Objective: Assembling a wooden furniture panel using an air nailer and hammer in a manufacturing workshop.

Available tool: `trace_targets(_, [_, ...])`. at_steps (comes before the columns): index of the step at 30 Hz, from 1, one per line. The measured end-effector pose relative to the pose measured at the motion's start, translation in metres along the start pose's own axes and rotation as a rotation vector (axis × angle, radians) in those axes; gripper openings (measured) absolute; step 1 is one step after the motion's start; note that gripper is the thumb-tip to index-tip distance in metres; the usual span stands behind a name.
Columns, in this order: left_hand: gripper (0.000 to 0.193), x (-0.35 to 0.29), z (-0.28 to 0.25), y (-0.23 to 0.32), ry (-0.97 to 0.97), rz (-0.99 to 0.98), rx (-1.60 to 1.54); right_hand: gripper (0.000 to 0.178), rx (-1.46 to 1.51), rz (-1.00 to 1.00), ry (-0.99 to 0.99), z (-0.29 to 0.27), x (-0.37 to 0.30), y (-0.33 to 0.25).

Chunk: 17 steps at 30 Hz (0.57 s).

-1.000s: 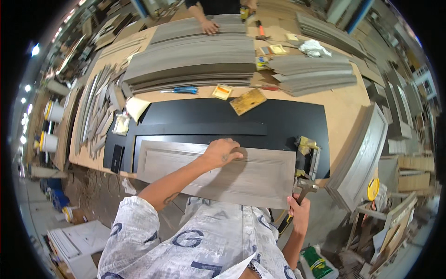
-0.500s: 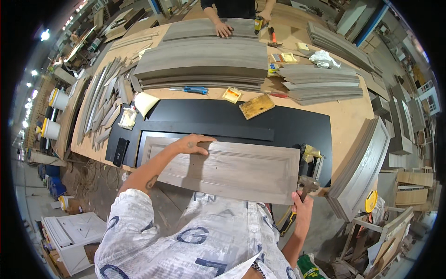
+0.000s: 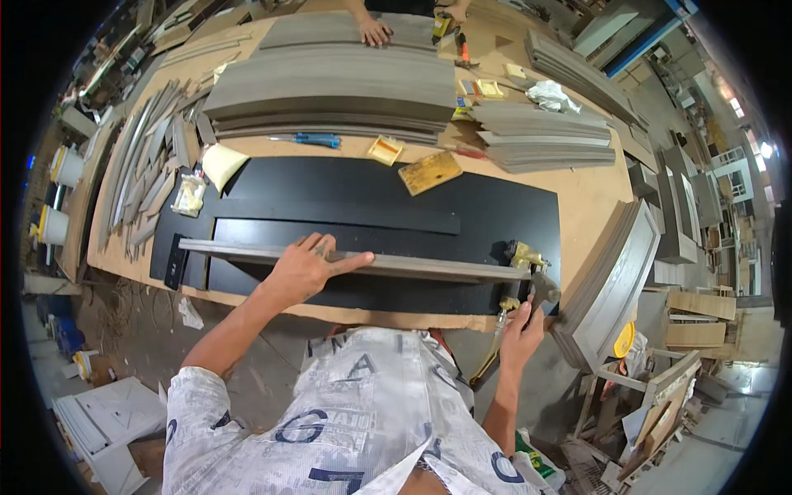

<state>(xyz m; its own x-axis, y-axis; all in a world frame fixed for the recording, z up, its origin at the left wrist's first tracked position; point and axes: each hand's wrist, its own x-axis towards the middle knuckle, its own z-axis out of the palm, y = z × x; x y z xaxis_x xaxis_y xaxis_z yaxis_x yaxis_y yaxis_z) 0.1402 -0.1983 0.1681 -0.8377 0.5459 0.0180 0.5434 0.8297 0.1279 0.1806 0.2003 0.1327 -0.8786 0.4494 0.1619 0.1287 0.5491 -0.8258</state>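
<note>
A grey wood-grain panel (image 3: 421, 265) is turned up on its edge over the black board (image 3: 495, 198), so I see mainly its narrow side. My left hand (image 3: 304, 268) grips its upper edge left of the middle, index finger stretched along it. At the panel's right end, my right hand (image 3: 521, 334) is closed round a hammer (image 3: 544, 292), its metal head up and its yellow-and-black handle trailing down. Whether the right fingers also touch the panel, I cannot tell. Just beyond that end lies a nail gun (image 3: 525, 254), partly hidden.
Stacked grey boards (image 3: 330, 87) lie across the table, wood strips (image 3: 148, 177) to the left. A yellowish block (image 3: 431, 172) and blue-handled tool (image 3: 318, 139) sit beyond the panel. Leaning panels (image 3: 610, 285) stand at right. A co-worker's hand (image 3: 375, 33) rests on boards opposite.
The panel has tipped from showing its broad face to standing on edge. My left hand has shifted left and down along with it; the right hand and hammer have moved up slightly.
</note>
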Motion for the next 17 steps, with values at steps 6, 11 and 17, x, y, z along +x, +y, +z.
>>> trace_targets(6, [0.081, 0.004, 0.003, -0.006, 0.097, 0.023, 0.005, 0.025, -0.13, -0.217, -0.296, -0.008, -0.007, -0.092])
trace_targets(11, [0.082, 0.001, 0.006, -0.008, 0.048, 0.001, -0.015, 0.021, -0.248, -0.425, -0.558, 0.03, -0.008, -0.126])
trace_targets(17, [0.088, -0.017, -0.006, -0.023, -0.02, -0.009, 0.006, 0.026, -0.393, -0.402, -0.687, 0.051, -0.016, -0.146])
